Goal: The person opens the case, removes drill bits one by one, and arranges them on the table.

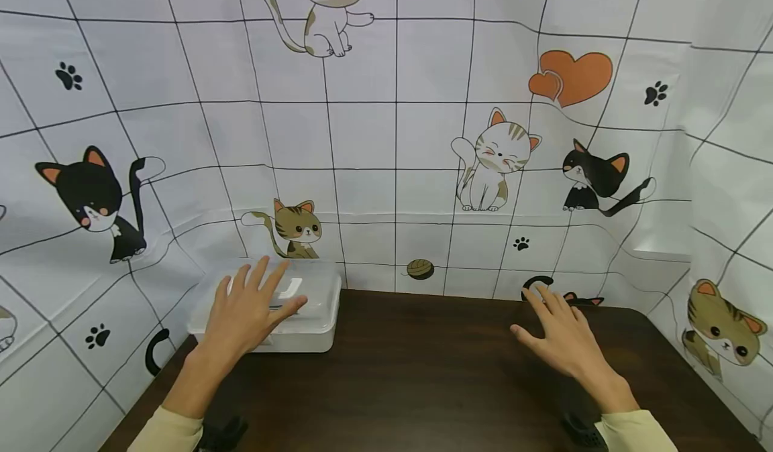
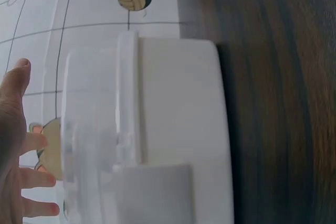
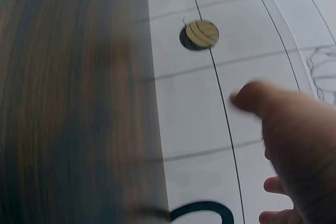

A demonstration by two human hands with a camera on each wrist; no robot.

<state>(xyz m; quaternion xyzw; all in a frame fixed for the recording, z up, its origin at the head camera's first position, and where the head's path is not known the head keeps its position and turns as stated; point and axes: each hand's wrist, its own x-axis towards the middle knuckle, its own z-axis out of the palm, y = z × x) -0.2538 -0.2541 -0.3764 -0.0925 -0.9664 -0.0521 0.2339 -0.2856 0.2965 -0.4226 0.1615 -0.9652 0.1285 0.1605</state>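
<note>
A white plastic box [image 1: 302, 336] with a clear lid [image 1: 323, 284] stands at the back left of the dark table. Over its left part, in the head view, my left hand [image 1: 244, 311] spreads its fingers and grips nothing. The left wrist view has the box [image 2: 181, 103] close by, with a latch tab [image 2: 155, 195] on its near side, and the left hand [image 2: 13, 129] at the edge. What the box contains is hidden. My right hand [image 1: 558, 331] hovers above the right side of the table, fingers extended and holding nothing; its thumb shows in the right wrist view.
The dark wooden table [image 1: 417, 371] runs back to a white sheet [image 1: 423, 137] with grid lines and printed cats, paws and hearts. That sheet hangs behind and along both sides of the table. A dark wrist strap [image 1: 582, 428] shows below the right wrist.
</note>
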